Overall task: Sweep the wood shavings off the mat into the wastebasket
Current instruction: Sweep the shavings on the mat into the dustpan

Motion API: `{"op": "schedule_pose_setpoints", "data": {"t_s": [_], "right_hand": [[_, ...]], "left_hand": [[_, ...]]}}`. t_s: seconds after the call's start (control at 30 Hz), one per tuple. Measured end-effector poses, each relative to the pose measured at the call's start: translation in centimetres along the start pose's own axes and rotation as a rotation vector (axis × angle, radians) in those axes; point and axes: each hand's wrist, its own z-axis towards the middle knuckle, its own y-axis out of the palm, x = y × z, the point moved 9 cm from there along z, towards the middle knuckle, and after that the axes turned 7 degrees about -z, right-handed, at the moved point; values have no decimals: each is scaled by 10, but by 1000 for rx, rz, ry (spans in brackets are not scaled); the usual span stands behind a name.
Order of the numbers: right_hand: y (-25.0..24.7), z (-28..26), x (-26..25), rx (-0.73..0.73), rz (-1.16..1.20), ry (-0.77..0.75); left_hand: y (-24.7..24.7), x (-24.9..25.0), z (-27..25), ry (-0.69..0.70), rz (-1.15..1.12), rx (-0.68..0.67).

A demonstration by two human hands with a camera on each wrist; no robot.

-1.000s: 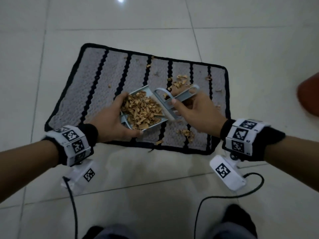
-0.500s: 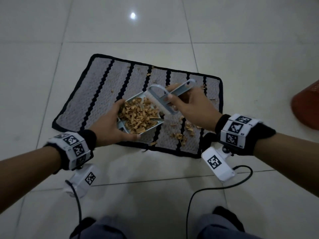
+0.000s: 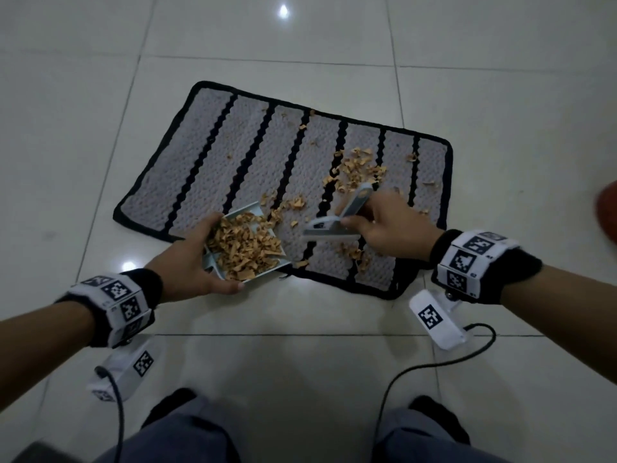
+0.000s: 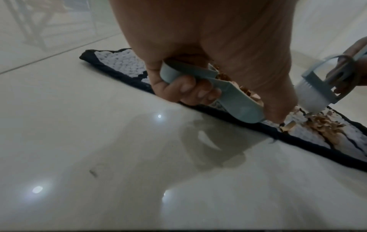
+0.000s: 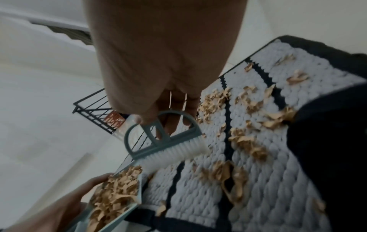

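A grey mat (image 3: 233, 155) with black stripes and a black border lies on the tiled floor. Tan wood shavings (image 3: 359, 168) are scattered over its right half. My left hand (image 3: 187, 262) grips the handle of a pale blue dustpan (image 3: 267, 272) heaped with shavings at the mat's near edge; the left wrist view shows the fingers (image 4: 186, 89) curled round the handle (image 4: 198, 76). My right hand (image 3: 387, 225) grips a small blue brush (image 3: 334, 227) with white bristles (image 5: 174, 152), held just right of the pan above the mat (image 5: 258, 172). An orange-red object (image 3: 607, 212), perhaps the wastebasket, is cut off at the right edge.
A black wire rack (image 5: 95, 113) stands on the floor beyond the mat in the right wrist view. Cables (image 3: 417, 372) trail from both wrist cameras across the tiles near my knees (image 3: 187, 436). Glossy floor tiles surround the mat on every side.
The brush has swung off the pan's mouth to the right. The pan has come down to the mat's near edge. More loose shavings on the mat's right half are now in view.
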Motion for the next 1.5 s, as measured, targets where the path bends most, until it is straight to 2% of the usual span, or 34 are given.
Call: {"op": "schedule_pose_setpoints", "data": {"t_s": [0.17,0.27,0.5,0.67,0.73,0.83,0.9,1.0,1.1,1.17,1.23,1.5], "right_hand": [[23,12,-3,-252,-151,-56],[38,24,-9,-311,-238,-97],[31,55,-12,-142,-217,-84],[12,60,-12,-5,-137,-84],[10,62,-13,-13,-144,-84],[19,64,-18,-105,-190,-106],[21,70,-20,-98,-221,-109],[7,81,-21,27,-194,-67],[-15,85,-16,237,-166,-29],[-24,82,-12,387,-197,-7],[-20,78,-8,458,-246,14],[43,67,-44,356,-253,-166]], "left_hand": [[11,-11,0,-24,-73,53],[12,-14,-4,-39,-25,97],[6,-23,-13,-83,-40,139],[11,-24,-15,-106,-29,109],[14,-24,-14,-122,-13,100],[18,-22,-11,-128,-8,103],[20,-20,-9,-134,-1,91],[22,-19,-7,-147,4,87],[22,-19,-8,-153,-42,121],[23,-19,-8,-161,-79,146],[27,-18,-6,-166,-95,149],[30,-11,9,-161,-5,83]]}}
